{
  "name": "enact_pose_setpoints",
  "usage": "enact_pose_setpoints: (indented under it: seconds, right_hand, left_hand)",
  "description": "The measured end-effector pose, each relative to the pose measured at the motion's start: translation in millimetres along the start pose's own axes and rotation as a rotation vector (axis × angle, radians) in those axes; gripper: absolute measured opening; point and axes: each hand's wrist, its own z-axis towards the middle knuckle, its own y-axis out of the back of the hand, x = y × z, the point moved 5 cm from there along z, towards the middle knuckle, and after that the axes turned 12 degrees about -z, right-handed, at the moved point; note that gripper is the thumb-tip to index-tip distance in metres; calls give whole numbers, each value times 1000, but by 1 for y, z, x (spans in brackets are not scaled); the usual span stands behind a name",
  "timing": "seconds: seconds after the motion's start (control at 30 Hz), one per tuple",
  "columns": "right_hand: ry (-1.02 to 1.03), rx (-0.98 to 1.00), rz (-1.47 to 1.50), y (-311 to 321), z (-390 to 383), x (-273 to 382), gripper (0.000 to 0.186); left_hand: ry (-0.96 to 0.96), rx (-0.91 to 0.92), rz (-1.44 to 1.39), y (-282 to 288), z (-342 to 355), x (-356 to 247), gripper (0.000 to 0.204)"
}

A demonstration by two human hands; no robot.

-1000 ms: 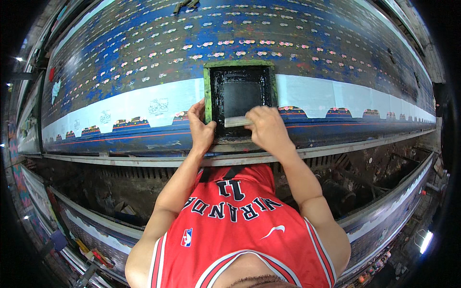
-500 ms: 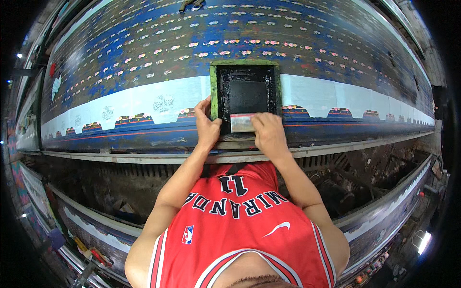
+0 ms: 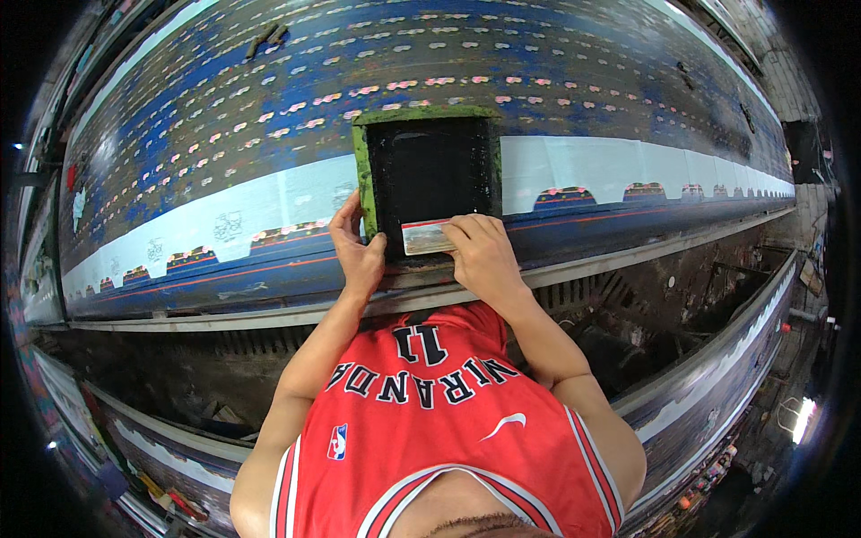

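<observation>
Long printing table, blue-stained, white cloth strip along its near edge; far ends curve out of view. Green-framed screen lies on the strip, mesh dark, detail unreadable. Left hand grips the frame's near-left corner. Right hand closed on squeegee at the frame's near edge.

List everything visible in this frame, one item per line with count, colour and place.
screen frame: one, green rim with black mesh, lying on the cloth at centre
squeegee: one, pale blade with a reddish edge, at the frame's near edge
printed cloth: one long run, blue with small pale motifs, across the table
white band: one, along the cloth's near side, with small coloured motifs
table rail: one, grey, below the cloth
red jersey: one, lower centre
left hand: on the frame's left corner
right hand: on the squeegee
</observation>
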Motion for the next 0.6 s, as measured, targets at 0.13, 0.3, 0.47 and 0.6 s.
enact_pose_setpoints:
  seconds: [0.13, 0.3, 0.47, 0.6]
  right_hand:
    - [-29, 34, -7, 23, -22, -66, 35]
    - [-35, 57, -9, 33, -45, -125, 35]
    - [11, 57, 31, 38, -47, -145, 36]
    - [33, 101, 75, 55, -58, -145, 35]
  left_hand:
    - [16, -2, 72, -70, -19, 24, 83]
    - [61, 0, 77, -128, -29, 51, 81]
    - [196, -35, 126, -148, -26, 48, 80]
    - [185, -36, 186, -147, -27, 54, 79]
